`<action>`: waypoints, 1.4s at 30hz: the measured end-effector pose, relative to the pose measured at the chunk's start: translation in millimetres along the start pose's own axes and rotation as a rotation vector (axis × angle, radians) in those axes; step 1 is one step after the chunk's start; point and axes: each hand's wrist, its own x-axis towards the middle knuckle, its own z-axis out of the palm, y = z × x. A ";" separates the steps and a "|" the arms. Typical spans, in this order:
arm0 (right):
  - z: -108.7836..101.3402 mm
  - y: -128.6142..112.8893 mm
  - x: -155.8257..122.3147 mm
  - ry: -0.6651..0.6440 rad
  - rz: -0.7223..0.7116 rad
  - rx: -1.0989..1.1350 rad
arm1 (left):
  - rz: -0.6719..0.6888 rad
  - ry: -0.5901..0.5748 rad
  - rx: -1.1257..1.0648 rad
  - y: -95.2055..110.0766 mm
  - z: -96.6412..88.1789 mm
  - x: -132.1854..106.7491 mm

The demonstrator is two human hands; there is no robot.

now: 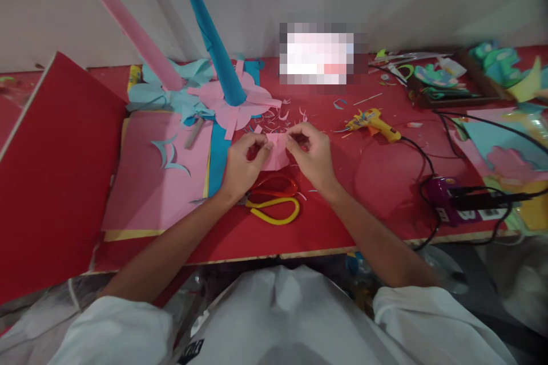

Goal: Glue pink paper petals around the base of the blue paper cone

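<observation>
A small piece of pink paper point(277, 155) with creases is held up between my two hands over the red table. My left hand point(246, 162) pinches its upper left side between thumb and fingers. At the upper right corner, my right hand point(312, 154) grips the same paper in a pinch. Just below lie scissors with one red and one yellow handle point(276, 211), their blades partly hidden by my left forearm. Thin pink paper scraps point(274, 120) are scattered behind the paper. Beyond them, a blue paper cone point(218, 51) stands on a pink flower-shaped paper base point(252, 114).
Stacked pink sheets point(149, 194) lie left, near an upright red board point(51, 177). A tall pink paper tube point(132, 28) leans behind. On the right are a yellow glue gun point(381, 125), a purple box with cables point(445, 202) and a dark tray point(466, 97).
</observation>
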 end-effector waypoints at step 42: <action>-1.7 0.5 1.2 -0.007 -0.049 -0.034 | -0.026 -0.062 0.010 -1.5 -0.1 2.1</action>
